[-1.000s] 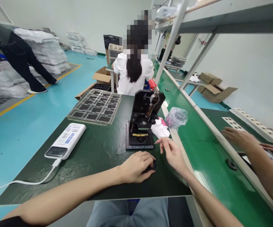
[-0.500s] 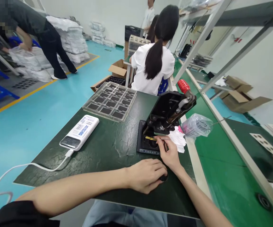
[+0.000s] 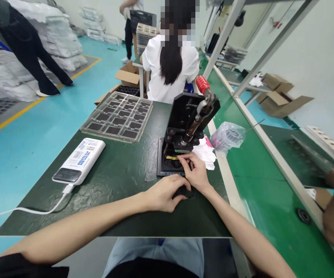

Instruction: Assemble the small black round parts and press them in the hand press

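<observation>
Round the middle of our dark green tabletop point(image 3: 123, 164) we see a clear compartmented plastic tray point(image 3: 109, 136) at twelve o'clock, a black metal clamp fixture point(image 3: 182, 116) at two, crumpled white paper point(image 3: 206, 155) towards three and a white rectangular power bank point(image 3: 81, 158) at ten

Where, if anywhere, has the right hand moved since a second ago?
Yes: against the black press, the right hand has moved forward and left, now reaching the yellow strip.
</observation>
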`<state>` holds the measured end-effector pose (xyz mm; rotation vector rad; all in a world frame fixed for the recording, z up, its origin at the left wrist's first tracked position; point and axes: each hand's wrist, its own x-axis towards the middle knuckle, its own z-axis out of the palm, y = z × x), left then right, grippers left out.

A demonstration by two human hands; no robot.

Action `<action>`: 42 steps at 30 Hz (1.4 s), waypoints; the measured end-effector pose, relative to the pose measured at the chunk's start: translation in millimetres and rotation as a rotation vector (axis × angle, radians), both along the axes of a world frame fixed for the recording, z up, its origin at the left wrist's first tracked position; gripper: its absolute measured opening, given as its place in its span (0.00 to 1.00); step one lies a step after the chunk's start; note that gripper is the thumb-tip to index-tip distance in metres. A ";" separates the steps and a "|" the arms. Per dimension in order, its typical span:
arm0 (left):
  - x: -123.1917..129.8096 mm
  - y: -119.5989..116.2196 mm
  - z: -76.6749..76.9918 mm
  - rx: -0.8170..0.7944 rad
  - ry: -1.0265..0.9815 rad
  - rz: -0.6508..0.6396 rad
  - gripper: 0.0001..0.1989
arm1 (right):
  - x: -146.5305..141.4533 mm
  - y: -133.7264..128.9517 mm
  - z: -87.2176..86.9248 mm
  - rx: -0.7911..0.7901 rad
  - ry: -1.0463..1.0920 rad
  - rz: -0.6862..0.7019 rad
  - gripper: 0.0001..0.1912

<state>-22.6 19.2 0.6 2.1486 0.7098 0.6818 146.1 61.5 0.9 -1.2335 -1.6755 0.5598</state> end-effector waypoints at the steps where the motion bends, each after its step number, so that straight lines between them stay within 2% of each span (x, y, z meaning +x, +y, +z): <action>1: -0.1 0.7 0.1 -0.005 -0.014 -0.007 0.13 | 1.6 0.2 0.4 -0.021 0.045 -0.019 0.15; 5: -1.2 0.5 1.4 0.001 -0.063 -0.019 0.16 | 18.1 -7.2 13.4 -0.019 0.143 -0.085 0.17; 9: 0.4 -6.4 0.8 0.057 0.038 0.108 0.19 | 37.5 -36.1 29.2 -0.035 0.073 -0.141 0.19; 13: 10.6 -16.2 2.4 0.147 0.190 0.279 0.26 | 39.4 -70.5 20.3 -0.141 0.100 -0.168 0.22; 16: 18.1 -19.9 4.8 0.172 0.280 0.359 0.29 | 34.1 -84.1 8.5 -0.155 0.086 -0.150 0.21; 19: 19.7 -19.5 4.9 0.142 0.289 0.338 0.27 | 31.2 -86.1 5.5 -0.160 0.058 -0.118 0.19; 24: 15.0 -18.1 1.7 0.036 0.177 0.271 0.24 | 33.5 -83.0 8.8 -0.221 0.020 -0.055 0.19; 30: 9.6 -19.5 1.7 0.006 0.094 0.220 0.22 | 37.4 -83.9 7.6 -0.309 0.138 -0.042 0.18; 38: 8.5 -19.8 1.9 0.015 0.045 0.210 0.21 | 35.2 -84.8 11.2 -0.263 0.081 -0.034 0.17; 42: 10.1 -21.1 0.8 0.029 0.054 0.221 0.21 | 35.1 -85.7 10.8 -0.244 0.081 -0.024 0.13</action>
